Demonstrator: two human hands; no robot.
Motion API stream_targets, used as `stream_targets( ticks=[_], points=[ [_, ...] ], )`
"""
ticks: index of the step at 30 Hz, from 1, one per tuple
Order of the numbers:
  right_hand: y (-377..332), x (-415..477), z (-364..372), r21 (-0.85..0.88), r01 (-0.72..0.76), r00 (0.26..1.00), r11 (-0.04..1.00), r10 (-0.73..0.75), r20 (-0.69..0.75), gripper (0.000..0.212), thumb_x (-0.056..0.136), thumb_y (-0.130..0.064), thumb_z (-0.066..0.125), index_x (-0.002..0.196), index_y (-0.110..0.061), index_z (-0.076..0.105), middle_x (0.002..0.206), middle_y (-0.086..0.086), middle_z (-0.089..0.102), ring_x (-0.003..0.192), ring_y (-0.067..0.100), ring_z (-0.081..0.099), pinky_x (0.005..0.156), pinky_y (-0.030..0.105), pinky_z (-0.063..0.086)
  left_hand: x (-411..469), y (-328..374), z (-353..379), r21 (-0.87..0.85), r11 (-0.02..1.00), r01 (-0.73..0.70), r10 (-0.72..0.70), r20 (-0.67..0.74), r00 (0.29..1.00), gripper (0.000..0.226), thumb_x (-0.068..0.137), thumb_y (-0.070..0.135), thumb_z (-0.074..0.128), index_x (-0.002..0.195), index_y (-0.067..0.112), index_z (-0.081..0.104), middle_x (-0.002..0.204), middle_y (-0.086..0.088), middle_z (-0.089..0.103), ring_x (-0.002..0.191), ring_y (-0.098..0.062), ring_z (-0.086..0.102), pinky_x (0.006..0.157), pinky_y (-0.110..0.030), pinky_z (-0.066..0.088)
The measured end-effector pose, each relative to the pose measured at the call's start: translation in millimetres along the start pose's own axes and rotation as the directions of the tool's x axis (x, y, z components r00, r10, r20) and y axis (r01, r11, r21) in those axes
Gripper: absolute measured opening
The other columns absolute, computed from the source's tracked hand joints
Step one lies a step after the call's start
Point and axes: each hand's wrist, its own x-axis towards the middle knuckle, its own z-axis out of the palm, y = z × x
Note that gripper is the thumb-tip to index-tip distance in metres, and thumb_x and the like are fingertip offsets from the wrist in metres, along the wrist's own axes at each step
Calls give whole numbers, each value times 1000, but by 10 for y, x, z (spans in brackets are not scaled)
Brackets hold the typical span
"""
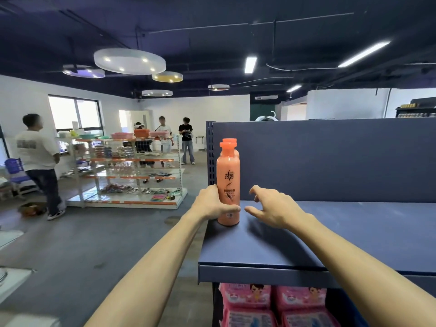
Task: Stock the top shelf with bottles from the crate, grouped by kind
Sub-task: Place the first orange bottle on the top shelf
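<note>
1. Closest to me, under the shelf's front lip, I see pink packs [247,296] stacked on the level below.
2. Above them is the blue top shelf [342,237]; both bare forearms reach out over it.
3. My left hand [212,204] is wrapped round the lower part of the orange bottle [228,175], with the thumb across the front of the label and the fingers round the left side.
4. That bottle stands upright on the top shelf, at its left end, close to the edge.
5. My right hand [274,212] hangs just right of the bottle, fingers apart and half bent, holding nothing; I cannot tell whether its thumb touches the bottle's base.
6. A second orange bottle [230,140] stands directly behind the first, with only its cap and shoulder showing.
7. Behind both rises the shelf's blue back panel [330,156].
8. Far off to the left stands a white display rack [132,175] with orange trim, carrying baskets and small goods.
9. Several people [39,161] stand around it.
</note>
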Motion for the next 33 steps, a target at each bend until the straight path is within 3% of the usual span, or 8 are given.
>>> stream_targets(
  ticks=[4,11,18,23,33],
  points=[
    [20,-1,77,2,-12,1000,1000,12,4,48,95,-56,49,131,-24,42,130,-2,60,113,26,59,89,40,50,42,-42,5,-80,996,33,-34,-7,999,67,56,47,87,112,21,63,104,6,69,92,-12,65,76,-25,52],
    [34,42,159,10,-20,1000,1000,20,14,46,96,-53,49,131,-23,42,130,-2,59,114,27,58,91,40,48,133,-68,61,-74,996,42,-47,-54,997,61,57,44,89,107,17,66,100,5,70,92,-13,64,69,-20,46],
    [36,137,204,5,-15,1000,1000,15,-2,45,96,-51,49,129,-22,42,128,-1,60,111,28,59,90,41,50,219,-111,134,-48,999,26,-31,-99,995,68,60,45,87,114,16,57,111,3,65,92,-13,57,73,-22,43],
    [75,209,251,1,-22,1000,1000,22,2,42,96,-48,49,128,-22,42,127,-1,60,108,29,60,89,41,50,306,-135,191,-37,999,25,-29,-116,993,61,62,45,86,106,18,54,101,7,59,87,-11,53,67,-19,38],
    [128,235,293,24,-50,999,998,50,13,41,96,-43,49,130,-21,43,128,-1,59,108,28,59,89,40,49,396,-170,189,11,1000,13,-12,-77,997,65,61,51,83,108,17,54,108,2,62,96,-16,57,75,-28,49]
  ],
)
